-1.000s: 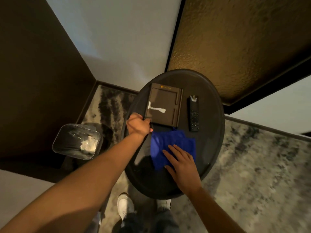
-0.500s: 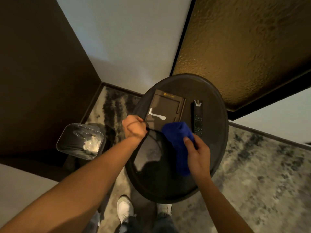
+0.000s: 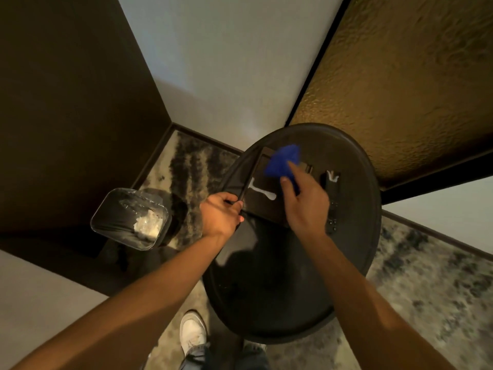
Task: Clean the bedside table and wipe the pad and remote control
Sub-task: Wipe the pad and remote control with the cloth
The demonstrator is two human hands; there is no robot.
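A dark brown pad (image 3: 262,206) lies on the round black bedside table (image 3: 354,236), with a white smear (image 3: 262,190) on its face. My left hand (image 3: 220,216) grips the pad's near left corner. My right hand (image 3: 304,201) holds a bunched blue cloth (image 3: 281,161) over the far part of the pad. The black remote control (image 3: 332,206) lies to the right of the pad, with a white smear at its far end; my right hand hides part of it.
A bin lined with clear plastic (image 3: 130,218), white waste inside, stands on the floor to the left of the table. Walls close in behind and left. Patterned carpet (image 3: 426,289) surrounds the table. My white shoe (image 3: 192,331) is below the table edge.
My right hand picked the blue cloth up off the table's near part and carried it forward over the pad. My left hand stayed on the pad's corner.
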